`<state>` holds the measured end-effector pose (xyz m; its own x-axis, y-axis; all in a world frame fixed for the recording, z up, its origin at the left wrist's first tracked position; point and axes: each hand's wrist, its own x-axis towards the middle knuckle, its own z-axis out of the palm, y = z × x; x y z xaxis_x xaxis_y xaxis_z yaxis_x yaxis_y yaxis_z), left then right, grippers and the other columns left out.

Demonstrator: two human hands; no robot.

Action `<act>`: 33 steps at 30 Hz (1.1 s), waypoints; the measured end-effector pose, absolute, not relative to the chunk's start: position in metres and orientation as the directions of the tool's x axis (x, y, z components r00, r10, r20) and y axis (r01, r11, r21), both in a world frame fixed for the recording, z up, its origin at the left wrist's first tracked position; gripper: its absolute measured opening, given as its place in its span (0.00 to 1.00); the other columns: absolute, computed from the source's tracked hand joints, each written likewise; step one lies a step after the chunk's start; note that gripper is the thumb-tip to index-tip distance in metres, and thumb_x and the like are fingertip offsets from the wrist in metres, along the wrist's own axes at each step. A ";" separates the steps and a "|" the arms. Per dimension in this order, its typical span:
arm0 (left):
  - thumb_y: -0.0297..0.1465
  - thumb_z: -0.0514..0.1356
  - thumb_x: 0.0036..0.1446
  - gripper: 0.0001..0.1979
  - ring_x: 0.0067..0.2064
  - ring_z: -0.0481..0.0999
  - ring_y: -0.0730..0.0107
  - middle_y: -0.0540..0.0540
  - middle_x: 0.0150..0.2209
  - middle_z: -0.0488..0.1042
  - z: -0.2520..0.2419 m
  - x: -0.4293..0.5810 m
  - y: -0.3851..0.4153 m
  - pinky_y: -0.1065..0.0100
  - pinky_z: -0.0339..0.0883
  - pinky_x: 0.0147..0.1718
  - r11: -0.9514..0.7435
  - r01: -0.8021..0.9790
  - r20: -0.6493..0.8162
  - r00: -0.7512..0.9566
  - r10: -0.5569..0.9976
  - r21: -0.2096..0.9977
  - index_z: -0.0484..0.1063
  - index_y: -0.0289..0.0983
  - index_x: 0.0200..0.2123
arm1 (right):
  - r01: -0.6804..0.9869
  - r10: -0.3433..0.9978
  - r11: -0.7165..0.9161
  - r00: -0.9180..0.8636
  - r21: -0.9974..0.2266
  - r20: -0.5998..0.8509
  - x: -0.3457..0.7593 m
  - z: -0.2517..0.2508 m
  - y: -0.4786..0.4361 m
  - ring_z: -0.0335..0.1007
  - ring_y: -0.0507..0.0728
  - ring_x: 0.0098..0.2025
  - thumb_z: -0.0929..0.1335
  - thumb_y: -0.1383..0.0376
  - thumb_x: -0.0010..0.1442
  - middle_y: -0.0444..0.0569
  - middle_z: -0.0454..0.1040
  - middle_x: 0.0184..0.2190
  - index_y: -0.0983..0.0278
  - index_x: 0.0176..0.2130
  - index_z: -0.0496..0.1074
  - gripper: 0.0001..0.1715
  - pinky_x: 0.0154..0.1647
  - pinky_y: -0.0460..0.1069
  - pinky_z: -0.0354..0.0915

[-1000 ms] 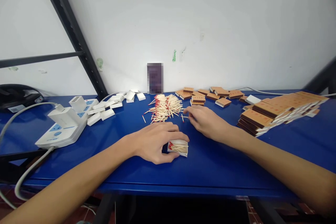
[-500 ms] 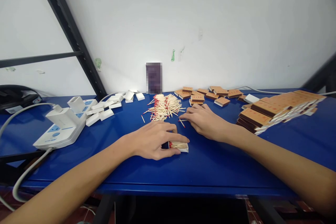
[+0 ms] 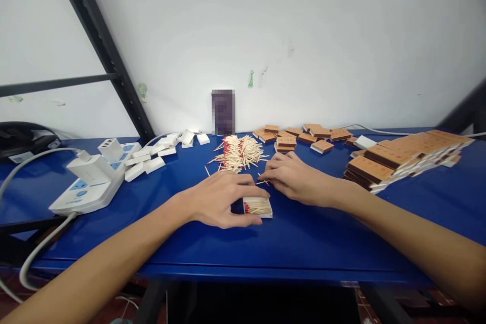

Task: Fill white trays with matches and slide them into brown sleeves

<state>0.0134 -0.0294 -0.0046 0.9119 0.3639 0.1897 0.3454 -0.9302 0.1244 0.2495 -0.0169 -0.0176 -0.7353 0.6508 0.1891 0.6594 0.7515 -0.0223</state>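
Observation:
A small white matchbox tray (image 3: 255,200) lies on the blue table, holding a layer of red-tipped matches (image 3: 258,208). My left hand (image 3: 222,200) straddles it, index finger along the far side and thumb at the near side. Just beyond the tray, my right hand (image 3: 295,174) is low over the table with fingers curled together at a few loose matches (image 3: 262,181). Its fingertips are partly hidden, but they seem to pinch the matches. Behind both hands spreads a big pile of matches (image 3: 242,153), most red heads pointing left.
Several empty white trays (image 3: 154,164) lie left of the pile. Brown matchbox sleeves (image 3: 322,147) are scattered at the back right, beside tall stacks of matchboxes (image 3: 374,168). A white power strip (image 3: 85,205) with cables sits far left. A dark pixelated box (image 3: 223,112) stands against the wall.
My left index finger has shifted back to the tray's far side, uncovering the matches inside. My right hand has moved slightly toward me, and the loose matches at its fingertips have shifted with it.

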 end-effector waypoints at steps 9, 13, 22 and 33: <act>0.28 0.52 0.56 0.11 0.30 0.71 0.69 0.48 0.30 0.75 0.008 -0.032 0.024 0.68 0.59 0.32 -0.753 0.658 0.190 0.740 0.645 -0.009 0.75 0.36 0.34 | 0.696 0.696 0.715 -0.698 -0.067 0.168 0.254 -0.017 -0.019 0.63 0.60 0.38 0.59 0.64 0.67 0.51 0.72 0.32 0.62 0.35 0.71 0.14 0.40 0.55 0.56; 0.29 0.54 0.51 0.10 0.25 0.68 0.73 0.51 0.24 0.73 0.014 -0.045 0.032 0.70 0.55 0.27 -0.674 0.736 0.088 0.669 0.738 0.054 0.75 0.37 0.34 | 0.720 0.712 0.694 -0.682 -0.018 0.165 0.251 -0.019 -0.021 0.62 0.59 0.36 0.59 0.65 0.66 0.52 0.70 0.33 0.63 0.33 0.68 0.13 0.39 0.55 0.56; 0.36 0.58 0.56 0.10 0.25 0.67 0.74 0.51 0.25 0.70 0.015 -0.057 0.040 0.72 0.56 0.26 -0.674 0.714 -0.062 0.694 0.718 0.186 0.74 0.36 0.36 | 0.530 0.742 0.654 -0.591 -0.540 0.317 0.229 -0.013 -0.043 0.64 0.53 0.34 0.62 0.63 0.65 0.45 0.70 0.32 0.62 0.33 0.67 0.09 0.34 0.49 0.60; 0.37 0.56 0.58 0.12 0.27 0.67 0.73 0.47 0.30 0.72 0.016 -0.051 0.032 0.73 0.58 0.26 -0.647 0.723 -0.122 0.684 0.719 0.243 0.74 0.34 0.34 | 0.505 0.716 0.684 -0.605 -0.526 0.349 0.223 -0.020 -0.053 0.64 0.53 0.36 0.66 0.70 0.60 0.44 0.69 0.32 0.62 0.32 0.68 0.04 0.37 0.49 0.61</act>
